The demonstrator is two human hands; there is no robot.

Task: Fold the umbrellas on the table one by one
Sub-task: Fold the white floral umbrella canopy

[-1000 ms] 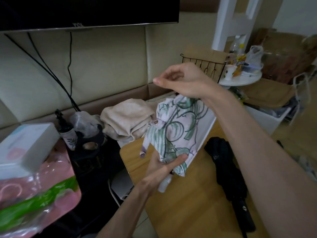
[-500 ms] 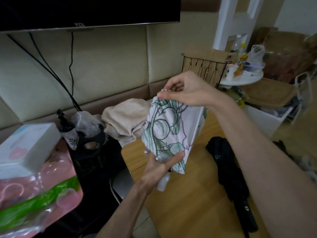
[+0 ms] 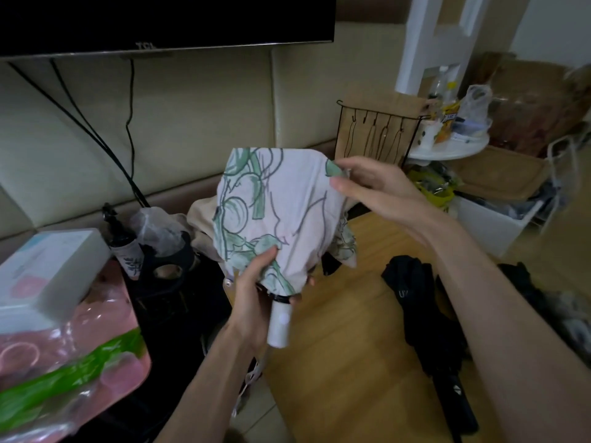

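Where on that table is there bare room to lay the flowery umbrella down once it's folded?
The widest bare wood on the table lies between its left edge and the black umbrella, below the flowery umbrella that the left hand and right hand hold. The right side is crowded by the black umbrella, the far end by a beige cloth.

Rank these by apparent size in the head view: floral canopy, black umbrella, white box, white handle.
1. floral canopy, held up near the camera
2. black umbrella and white box: too alike to rank
3. white handle
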